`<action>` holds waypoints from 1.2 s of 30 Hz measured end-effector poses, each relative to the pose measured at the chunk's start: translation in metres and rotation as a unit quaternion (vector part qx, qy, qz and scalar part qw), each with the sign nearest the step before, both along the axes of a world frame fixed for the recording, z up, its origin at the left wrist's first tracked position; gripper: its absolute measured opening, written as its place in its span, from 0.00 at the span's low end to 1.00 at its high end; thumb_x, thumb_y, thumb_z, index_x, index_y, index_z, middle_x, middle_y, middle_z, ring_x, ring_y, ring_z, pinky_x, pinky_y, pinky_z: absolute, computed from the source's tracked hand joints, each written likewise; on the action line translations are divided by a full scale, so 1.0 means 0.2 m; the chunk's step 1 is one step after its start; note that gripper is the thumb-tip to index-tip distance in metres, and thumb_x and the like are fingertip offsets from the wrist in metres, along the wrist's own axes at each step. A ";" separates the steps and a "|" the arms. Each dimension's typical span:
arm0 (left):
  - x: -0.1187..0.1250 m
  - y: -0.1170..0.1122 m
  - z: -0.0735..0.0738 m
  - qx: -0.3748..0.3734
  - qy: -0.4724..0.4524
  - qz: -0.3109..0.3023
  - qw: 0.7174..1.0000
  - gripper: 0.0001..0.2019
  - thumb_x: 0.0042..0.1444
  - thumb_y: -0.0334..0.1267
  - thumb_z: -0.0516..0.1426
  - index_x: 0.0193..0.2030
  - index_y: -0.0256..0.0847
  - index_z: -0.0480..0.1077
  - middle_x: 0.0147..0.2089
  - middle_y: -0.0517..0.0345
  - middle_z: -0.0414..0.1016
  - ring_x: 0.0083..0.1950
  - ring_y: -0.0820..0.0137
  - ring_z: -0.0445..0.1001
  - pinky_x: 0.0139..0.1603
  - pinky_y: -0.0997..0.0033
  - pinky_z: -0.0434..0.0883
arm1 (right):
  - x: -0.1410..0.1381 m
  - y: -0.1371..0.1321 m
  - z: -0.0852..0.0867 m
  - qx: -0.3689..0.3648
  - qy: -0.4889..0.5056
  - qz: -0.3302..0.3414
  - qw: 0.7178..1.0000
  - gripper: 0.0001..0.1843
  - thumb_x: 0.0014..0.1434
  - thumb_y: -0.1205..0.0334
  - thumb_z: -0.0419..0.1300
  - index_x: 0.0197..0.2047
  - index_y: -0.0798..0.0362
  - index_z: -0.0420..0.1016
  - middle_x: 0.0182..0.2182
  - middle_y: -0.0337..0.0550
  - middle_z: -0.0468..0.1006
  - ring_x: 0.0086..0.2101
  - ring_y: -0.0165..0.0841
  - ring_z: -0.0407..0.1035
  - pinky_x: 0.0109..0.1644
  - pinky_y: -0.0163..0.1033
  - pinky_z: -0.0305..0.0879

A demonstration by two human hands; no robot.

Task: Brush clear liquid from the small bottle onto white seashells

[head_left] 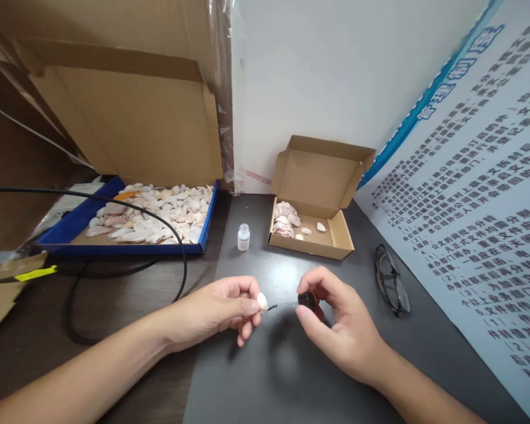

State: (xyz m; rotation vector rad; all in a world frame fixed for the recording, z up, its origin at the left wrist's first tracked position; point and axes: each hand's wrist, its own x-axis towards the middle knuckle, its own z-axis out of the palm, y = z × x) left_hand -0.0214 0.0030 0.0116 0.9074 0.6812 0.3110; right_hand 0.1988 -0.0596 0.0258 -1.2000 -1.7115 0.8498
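Between thumb and fingers, my left hand [229,306] pinches a small white seashell [262,301]. My right hand [335,318] grips the black cap of a brush [307,301], whose thin stem points left. The dark brush tip [272,307] is at the shell's right edge; whether it touches cannot be made out. Behind the hands stands a small clear glass bottle [243,238] with a label and no cap on it. An open small cardboard box [344,244] at the back holds several shells [285,218], large ones on its left side.
At the left, a blue box [136,249] with a raised cardboard lid holds many white shells. A black cable [183,259] loops in front of it. Glasses [391,280] lie on the right of the dark mat [265,383]. A printed poster [477,176] borders the right.
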 end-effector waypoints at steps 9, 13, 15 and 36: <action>0.00 0.00 -0.01 0.001 -0.003 -0.002 1.000 0.17 0.53 0.45 0.67 0.35 0.38 0.65 0.30 0.60 0.73 0.26 0.76 0.70 0.30 0.75 0.68 | 0.00 0.02 0.01 -0.006 0.006 -0.019 1.000 0.06 0.57 0.68 0.58 0.37 0.49 0.65 0.26 0.34 0.65 0.24 0.29 0.63 0.25 0.33 0.63; 0.00 0.00 0.00 0.002 -0.001 0.000 1.000 0.17 0.52 0.45 0.67 0.34 0.38 0.65 0.30 0.60 0.73 0.26 0.76 0.69 0.30 0.74 0.68 | 0.00 0.01 0.01 -0.015 0.002 -0.015 1.000 0.06 0.57 0.68 0.58 0.38 0.49 0.66 0.24 0.32 0.64 0.23 0.28 0.62 0.25 0.33 0.63; 0.00 0.00 0.00 0.002 0.004 0.000 1.000 0.17 0.52 0.45 0.67 0.34 0.38 0.65 0.29 0.60 0.73 0.26 0.76 0.69 0.30 0.74 0.68 | 0.00 0.01 0.01 -0.016 -0.007 -0.021 1.000 0.07 0.56 0.69 0.58 0.37 0.49 0.66 0.25 0.33 0.65 0.23 0.28 0.62 0.25 0.33 0.63; 0.00 0.00 0.00 0.003 0.001 -0.007 1.000 0.18 0.52 0.45 0.67 0.34 0.38 0.64 0.29 0.61 0.72 0.26 0.76 0.69 0.30 0.75 0.68 | -0.01 0.02 0.01 -0.014 0.017 -0.010 1.000 0.06 0.58 0.67 0.58 0.39 0.48 0.66 0.24 0.32 0.64 0.24 0.29 0.63 0.26 0.33 0.64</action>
